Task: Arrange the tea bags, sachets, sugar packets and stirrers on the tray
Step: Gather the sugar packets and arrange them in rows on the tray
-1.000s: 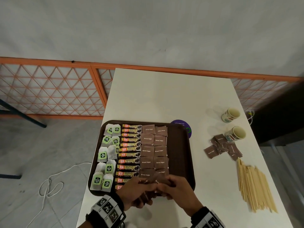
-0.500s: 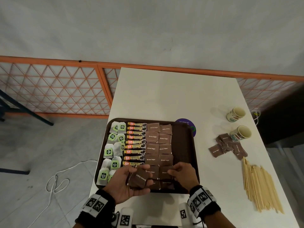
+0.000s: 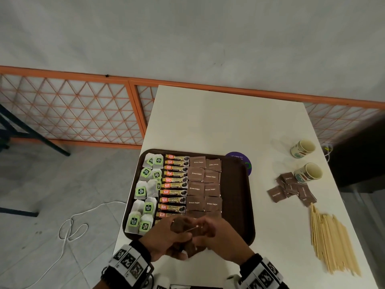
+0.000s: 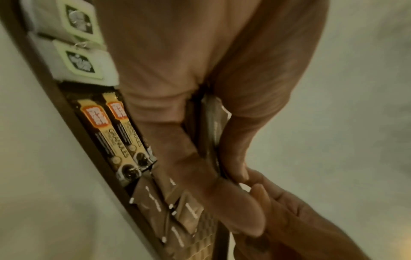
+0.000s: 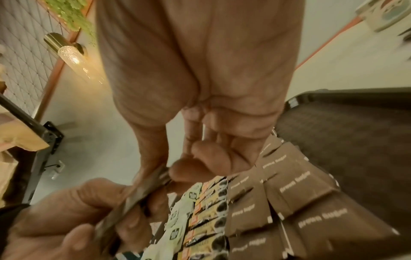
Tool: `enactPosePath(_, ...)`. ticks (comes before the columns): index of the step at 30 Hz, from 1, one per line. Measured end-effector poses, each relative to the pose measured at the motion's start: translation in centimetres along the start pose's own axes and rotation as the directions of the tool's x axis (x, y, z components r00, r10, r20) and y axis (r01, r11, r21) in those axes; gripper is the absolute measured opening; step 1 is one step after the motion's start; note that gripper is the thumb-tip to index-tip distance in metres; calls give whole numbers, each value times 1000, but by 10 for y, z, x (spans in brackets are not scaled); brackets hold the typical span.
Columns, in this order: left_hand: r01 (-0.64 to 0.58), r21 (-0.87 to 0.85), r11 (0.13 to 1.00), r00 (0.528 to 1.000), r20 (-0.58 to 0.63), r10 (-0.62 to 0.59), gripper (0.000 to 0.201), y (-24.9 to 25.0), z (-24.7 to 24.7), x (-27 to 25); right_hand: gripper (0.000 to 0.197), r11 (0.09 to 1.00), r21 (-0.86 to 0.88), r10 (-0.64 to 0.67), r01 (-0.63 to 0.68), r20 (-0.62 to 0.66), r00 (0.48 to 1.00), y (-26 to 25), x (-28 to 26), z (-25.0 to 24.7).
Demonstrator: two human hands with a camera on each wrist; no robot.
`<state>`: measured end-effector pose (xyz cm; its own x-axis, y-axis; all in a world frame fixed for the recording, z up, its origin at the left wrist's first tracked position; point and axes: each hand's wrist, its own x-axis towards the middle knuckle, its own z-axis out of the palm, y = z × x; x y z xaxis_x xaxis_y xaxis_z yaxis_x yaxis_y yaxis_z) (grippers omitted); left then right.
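Two hands meet over the near edge of the brown tray (image 3: 239, 205), and between them is a small stack of brown sugar packets (image 3: 181, 225). The left hand (image 3: 166, 240) has its fingers and thumb curled around this stack and holds it from the left side. The right hand (image 3: 218, 236) touches the same stack from the right, and its thumb and fingertips pinch the upper edge of the packets (the right wrist view shows this edge thin between the fingers).

On the tray, beyond the hands, three groups lie in columns. The tea bags (image 3: 145, 190) with green tags are at the left, the coffee sachets (image 3: 175, 180) are in the middle, and the placed sugar packets (image 3: 204, 188) make two columns just beside the sachets. The right part of the tray is bare.

On the white table (image 3: 218, 122), well to the right of the hands, a loose pile of sugar packets (image 3: 291, 188) lies just beside a paper cup (image 3: 308, 173). A second cup (image 3: 303, 148) is farther away, and the wooden stirrers (image 3: 331, 240) lie near the right edge.
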<state>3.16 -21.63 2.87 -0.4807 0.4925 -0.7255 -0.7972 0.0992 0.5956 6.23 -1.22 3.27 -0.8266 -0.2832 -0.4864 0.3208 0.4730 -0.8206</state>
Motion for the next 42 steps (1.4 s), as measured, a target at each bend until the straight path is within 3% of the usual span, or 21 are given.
enactPosePath(5,70,151,986,993,83,-83,46,-6,-5,-6,23,976,118,168,-183,127,978,9,-8,14)
enactPosePath(8,116,304,946,982,109,-156,36,-7,-5,-5,23,940,169,261,-297,207,943,13,-11,17)
enactPosePath(12,101,460,882,973,139,-184,29,-4,-7,1,11,984,-90,165,-152,160,973,18,-9,17)
enactPosePath(16,108,327,939,990,49,-131,31,-1,-19,3,13,966,-183,189,-182,19,982,29,-3,14)
enactPosePath(20,59,124,991,997,-48,-54,26,5,-31,1,18,935,139,338,-325,-75,938,31,5,13)
enactPosePath(23,58,-63,996,995,-82,-63,29,12,-39,-1,17,874,279,442,-398,-114,890,34,15,20)
enactPosePath(27,71,-151,986,992,-95,-86,35,21,-43,-3,15,865,190,501,-465,-260,826,37,27,32)
enactPosePath(31,100,-209,973,994,-23,-107,32,26,-43,-5,30,878,55,447,-475,-449,773,34,21,31)
enactPosePath(33,111,-209,972,994,17,-110,30,29,-42,-6,33,908,68,396,-414,-463,793,29,14,26)
enactPosePath(36,97,-137,986,994,59,-90,26,31,-34,-4,27,951,83,307,-298,-388,869,13,5,17)
enactPosePath(40,90,-76,993,996,26,-88,15,32,-16,-3,28,944,317,179,-88,-271,946,-21,-6,5)
enactPosePath(42,70,-24,997,998,10,-70,17,33,-6,-1,21,965,254,120,-63,-218,969,-31,-10,2)
